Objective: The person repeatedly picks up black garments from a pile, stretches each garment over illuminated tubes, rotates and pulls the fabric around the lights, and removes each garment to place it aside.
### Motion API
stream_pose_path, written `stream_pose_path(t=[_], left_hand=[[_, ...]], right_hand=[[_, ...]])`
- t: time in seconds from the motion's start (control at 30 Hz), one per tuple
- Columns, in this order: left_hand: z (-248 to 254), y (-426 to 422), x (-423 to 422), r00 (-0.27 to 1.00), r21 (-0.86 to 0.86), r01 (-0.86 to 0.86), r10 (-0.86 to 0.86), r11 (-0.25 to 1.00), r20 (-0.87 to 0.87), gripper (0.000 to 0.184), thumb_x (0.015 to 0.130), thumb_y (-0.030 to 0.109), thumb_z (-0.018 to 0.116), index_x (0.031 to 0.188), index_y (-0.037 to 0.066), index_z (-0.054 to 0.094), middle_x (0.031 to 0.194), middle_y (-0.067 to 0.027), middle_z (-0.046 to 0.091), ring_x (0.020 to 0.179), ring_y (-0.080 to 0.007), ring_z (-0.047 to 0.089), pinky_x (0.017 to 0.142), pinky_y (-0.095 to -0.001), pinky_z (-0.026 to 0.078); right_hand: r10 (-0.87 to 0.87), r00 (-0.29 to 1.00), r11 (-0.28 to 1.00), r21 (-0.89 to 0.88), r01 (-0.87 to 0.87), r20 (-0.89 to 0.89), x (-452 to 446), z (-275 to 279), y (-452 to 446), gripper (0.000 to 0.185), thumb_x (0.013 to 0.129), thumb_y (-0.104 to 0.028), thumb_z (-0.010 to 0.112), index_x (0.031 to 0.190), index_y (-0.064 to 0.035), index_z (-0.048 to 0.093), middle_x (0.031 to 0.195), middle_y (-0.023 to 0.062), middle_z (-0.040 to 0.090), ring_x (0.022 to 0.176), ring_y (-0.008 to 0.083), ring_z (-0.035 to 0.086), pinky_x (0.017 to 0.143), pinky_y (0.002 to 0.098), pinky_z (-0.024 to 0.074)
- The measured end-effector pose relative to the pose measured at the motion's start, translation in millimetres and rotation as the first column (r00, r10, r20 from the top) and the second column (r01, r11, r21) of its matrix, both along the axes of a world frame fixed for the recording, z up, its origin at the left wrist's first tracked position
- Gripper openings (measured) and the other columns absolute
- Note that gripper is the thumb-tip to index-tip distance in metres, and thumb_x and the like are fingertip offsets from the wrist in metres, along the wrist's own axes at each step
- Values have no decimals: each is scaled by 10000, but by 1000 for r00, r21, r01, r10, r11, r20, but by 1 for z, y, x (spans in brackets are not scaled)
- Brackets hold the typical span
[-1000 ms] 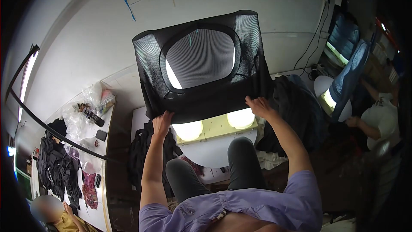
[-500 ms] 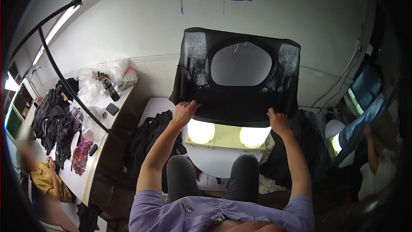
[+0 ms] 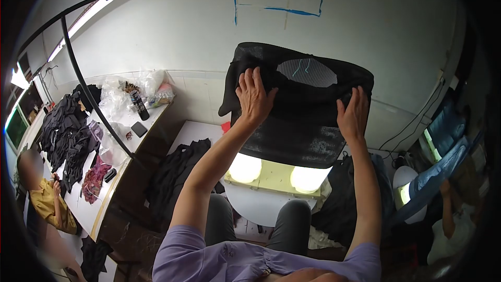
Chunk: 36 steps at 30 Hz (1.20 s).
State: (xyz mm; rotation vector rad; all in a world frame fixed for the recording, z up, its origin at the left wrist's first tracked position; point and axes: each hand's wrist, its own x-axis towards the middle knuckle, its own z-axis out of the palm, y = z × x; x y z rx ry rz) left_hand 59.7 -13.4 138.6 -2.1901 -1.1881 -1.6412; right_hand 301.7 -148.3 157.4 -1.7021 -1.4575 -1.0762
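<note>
Head view — the left hand (image 3: 254, 97) and right hand (image 3: 353, 115), both spread, touch the black garment (image 3: 302, 107) — it spans between and beyond them.

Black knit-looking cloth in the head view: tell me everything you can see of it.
The black knit-looking cloth appears thin, with sheer, finely textured patches. Near its top, a rounded opening shows a grey ribbed layer with teal thread-like marks. It is spread wide, folds gathered across its middle, its curved lower edge against two glowing white rounded lamps in this view. The left hand and right hand touch opposite sides; how firmly is unclear.
</note>
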Motion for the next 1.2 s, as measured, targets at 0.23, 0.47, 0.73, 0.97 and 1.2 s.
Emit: stream_pose_path(t=[0.23,0.47,0.73,0.97,1.2], left_hand=[[25,34,3,986,-108,-154,146,982,-77,919,738,369,699,1377,-74,209,1403,-346,212,1320,-472,214,957,-578,310],[109,61,3,922,-70,-193,157,979,-353,486,802,489,616,1019,53,609,1047,-118,609,1082,-303,517,838,-495,411],[45,84,48,628,257,-68,242,964,-740,356,870,407,532,724,128,699,726,-64,673,798,-198,638,947,-429,335],[-137,60,38,391,-71,139,-121,988,-912,364,858,421,547,668,136,671,647,-66,642,659,-203,634,696,-361,430],[-200,47,29,425,-185,356,-335,916,-841,308,856,354,568,703,103,660,666,-66,634,698,-233,625,729,-340,432]], right_hand=[[-200,979,976,-75,203,46,6,18,13,728,851,-345,610,1281,155,302,1375,321,259,1297,455,255,1025,485,345],[-241,967,960,-123,250,88,44,76,45,331,856,-266,597,1021,21,585,1065,167,574,992,307,547,852,430,422],[-149,930,778,-540,320,337,16,39,88,170,790,-116,534,740,-132,695,802,86,678,816,234,654,851,418,397],[33,996,656,-750,-86,-85,0,-145,83,146,784,-101,538,771,-81,681,826,120,678,844,277,655,794,413,459],[93,761,749,-458,-478,-642,-16,-259,50,168,854,-143,542,862,-5,637,857,222,631,854,397,602,745,466,470]])
